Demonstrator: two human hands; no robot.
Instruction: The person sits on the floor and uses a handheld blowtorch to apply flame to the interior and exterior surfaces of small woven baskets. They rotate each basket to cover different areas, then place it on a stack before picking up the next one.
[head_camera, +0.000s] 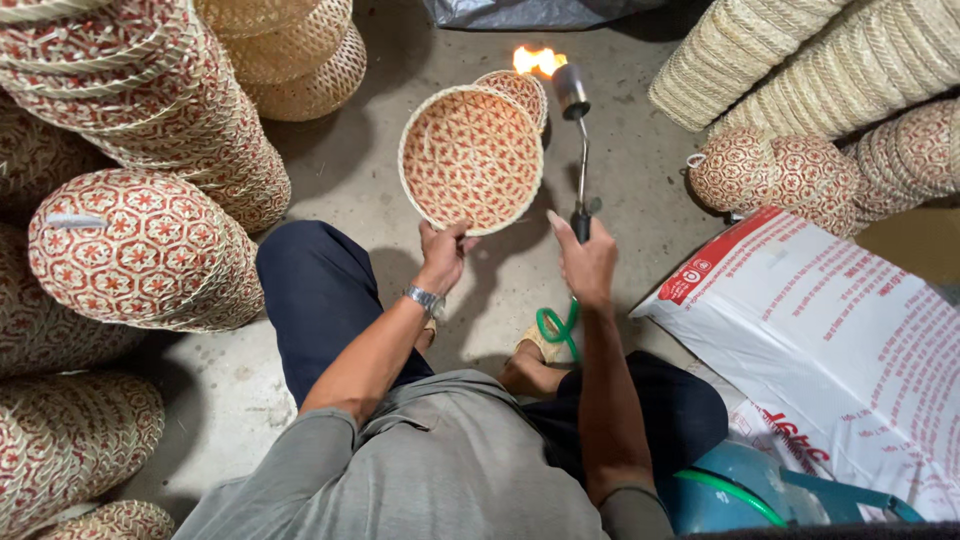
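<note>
My left hand (443, 254) grips the lower rim of a round woven basket (471, 157) with a red and cream star pattern, held up with its hollow side facing me. My right hand (587, 262) is closed around the handle of a gas torch (577, 140). The torch's metal nozzle points up and a yellow flame (538, 60) burns at its tip, just right of the basket's upper rim. A second small basket (522, 91) of the same pattern lies on the floor behind the held one. A green hose (556, 327) runs from the torch down towards me.
Stacks of red-patterned baskets (140, 240) fill the left side. Plain straw-coloured stacks (800, 60) stand at top right, patterned ones (780, 170) below them. A white printed sack (830, 330) lies at right. A blue gas cylinder (740, 490) sits by my right knee. The concrete floor (350, 170) is grey.
</note>
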